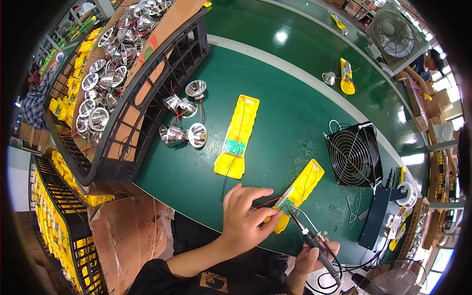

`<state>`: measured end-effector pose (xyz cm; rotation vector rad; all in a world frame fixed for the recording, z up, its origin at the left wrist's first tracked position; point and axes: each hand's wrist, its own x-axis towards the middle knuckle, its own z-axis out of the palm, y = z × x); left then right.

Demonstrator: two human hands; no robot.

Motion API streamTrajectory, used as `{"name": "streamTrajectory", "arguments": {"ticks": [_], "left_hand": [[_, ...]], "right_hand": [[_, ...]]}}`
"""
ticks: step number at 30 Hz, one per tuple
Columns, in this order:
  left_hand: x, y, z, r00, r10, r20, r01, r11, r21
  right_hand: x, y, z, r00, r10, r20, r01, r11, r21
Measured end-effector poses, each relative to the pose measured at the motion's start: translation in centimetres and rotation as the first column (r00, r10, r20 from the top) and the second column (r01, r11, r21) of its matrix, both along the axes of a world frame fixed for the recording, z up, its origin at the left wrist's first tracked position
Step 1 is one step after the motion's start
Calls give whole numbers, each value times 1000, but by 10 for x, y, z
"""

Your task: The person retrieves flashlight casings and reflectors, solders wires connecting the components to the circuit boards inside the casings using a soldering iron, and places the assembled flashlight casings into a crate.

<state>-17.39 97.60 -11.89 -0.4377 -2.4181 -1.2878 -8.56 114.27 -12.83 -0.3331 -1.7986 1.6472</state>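
Note:
My right hand [314, 255] grips a soldering iron [314, 243] by its dark handle. A thin curved metal tube runs alongside the iron. Its tip meets a small green circuit board [286, 204] on a yellow plastic housing [306, 183], which lies slanted on the green table. Opposite the iron, my left hand [248, 216] has thumb and forefinger closed together at the board's edge; what they pinch is too small to make out. A red wire [268, 201] runs from the board toward these fingers. Left of them lies a second yellow housing [241, 120] with a green board [234, 147] and dark wires.
Several silver reflectors [197, 135] with red wires sit beside a black crate [118, 132] heaped with more. At right stand a black fan [350, 156] and a dark box [377, 216] bearing a white spool [406, 194]. Beyond is a green conveyor [290, 34]; another person [423, 66] works far right.

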Motion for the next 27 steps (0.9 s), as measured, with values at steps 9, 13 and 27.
{"name": "streamTrajectory", "arguments": {"ticks": [9, 13, 27], "left_hand": [[0, 1, 2, 1000, 15, -8, -15, 1000, -2], [0, 1, 1, 1000, 4, -2, -4, 1000, 20], [1, 2, 0, 1000, 10, 5, -10, 1000, 9]], "right_hand": [[3, 1, 4, 998, 41, 41, -39, 999, -29], [0, -1, 3, 1000, 18, 8, -18, 999, -38], [-1, 0, 2, 1000, -17, -16, 18, 1000, 15]]}}
